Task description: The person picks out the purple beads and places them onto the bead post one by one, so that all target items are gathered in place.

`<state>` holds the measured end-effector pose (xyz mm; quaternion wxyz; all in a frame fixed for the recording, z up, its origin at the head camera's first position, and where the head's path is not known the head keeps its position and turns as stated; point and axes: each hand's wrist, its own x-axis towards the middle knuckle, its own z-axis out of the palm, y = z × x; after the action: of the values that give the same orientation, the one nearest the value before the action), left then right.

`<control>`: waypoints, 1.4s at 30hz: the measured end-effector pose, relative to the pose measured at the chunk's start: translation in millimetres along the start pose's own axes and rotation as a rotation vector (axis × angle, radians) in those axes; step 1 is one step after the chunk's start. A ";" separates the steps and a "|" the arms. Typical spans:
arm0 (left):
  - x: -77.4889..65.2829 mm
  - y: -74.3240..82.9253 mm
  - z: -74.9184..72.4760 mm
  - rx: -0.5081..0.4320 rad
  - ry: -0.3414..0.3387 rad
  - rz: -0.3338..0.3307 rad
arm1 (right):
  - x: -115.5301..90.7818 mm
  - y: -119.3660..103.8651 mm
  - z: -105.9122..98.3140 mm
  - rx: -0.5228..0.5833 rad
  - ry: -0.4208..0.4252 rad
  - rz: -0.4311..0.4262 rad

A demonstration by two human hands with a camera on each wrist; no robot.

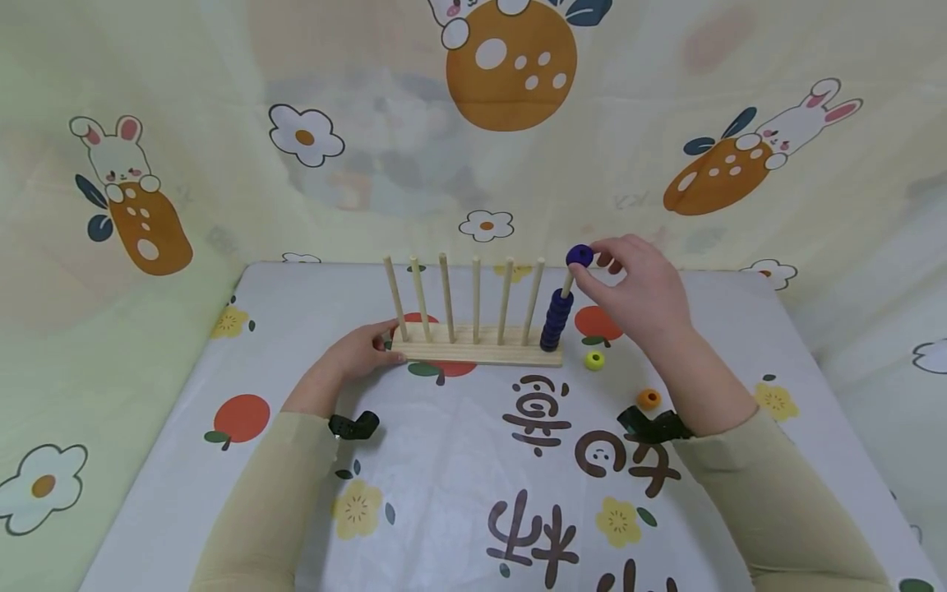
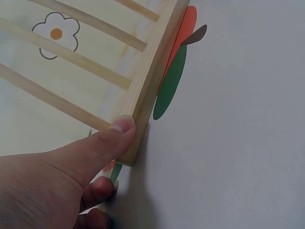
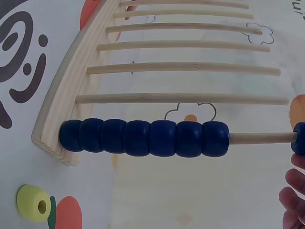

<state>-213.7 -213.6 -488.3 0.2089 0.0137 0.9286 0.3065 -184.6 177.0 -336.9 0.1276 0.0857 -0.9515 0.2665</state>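
Note:
A wooden peg rack (image 1: 473, 352) with several upright pegs stands on the table. My left hand (image 1: 360, 349) grips its left end, thumb over the top of the base (image 2: 136, 109) and fingers beneath. Several dark blue beads (image 3: 137, 138) are stacked on the rightmost peg, from the base up past the middle. Between thumb and fingers, my right hand (image 1: 639, 288) pinches another blue bead (image 1: 579, 256) at that peg's top. In the right wrist view this bead (image 3: 299, 138) overlaps the peg tip, and only the fingertips show. The other pegs (image 1: 447, 298) bear no beads.
A yellow-green bead (image 1: 594, 360) lies on the table just right of the rack. Nearer to me is an orange bead (image 1: 649, 400), close to the right wrist's black strap (image 1: 654, 424). A printed cloth (image 1: 399, 181) hangs behind the table.

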 end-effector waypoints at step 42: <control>-12.2 -5.2 8.1 0.091 0.060 0.055 | -14.3 15.9 16.0 -0.002 -0.027 -0.028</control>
<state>-198.8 -215.1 -492.6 0.1717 0.0397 0.9466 0.2700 -177.7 183.3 -361.9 0.1188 0.1026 -0.9521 0.2623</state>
